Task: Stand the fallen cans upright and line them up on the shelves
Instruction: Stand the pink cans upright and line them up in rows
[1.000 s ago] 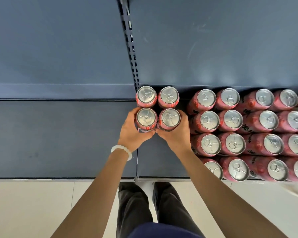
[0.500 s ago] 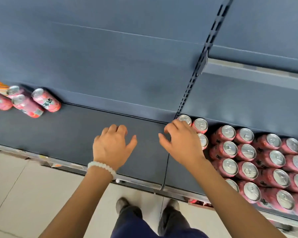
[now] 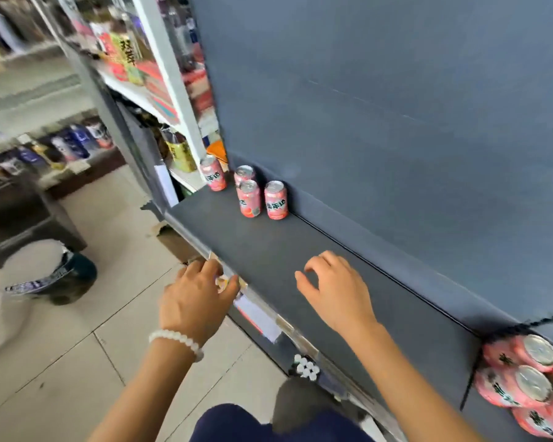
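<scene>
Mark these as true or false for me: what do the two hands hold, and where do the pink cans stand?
1. Both hands hold pink cans. False: the left hand and right hand hold nothing.
2. Four pink drink cans stand at the far end of the dark grey shelf. True.
3. The left wrist wears a white bead bracelet. True.
4. The packed pink cans lie left of the hands. False: right.

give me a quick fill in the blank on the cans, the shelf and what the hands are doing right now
1. Far along the shelf, ____ pink cans stand loose.
2. Both hands, the left hand and the right hand, hold ____.
3. A beaded bracelet is on the ____ wrist.
4. The packed block of cans sits at the shelf's ____ end.

Missing words: four; nothing; left; right
</scene>
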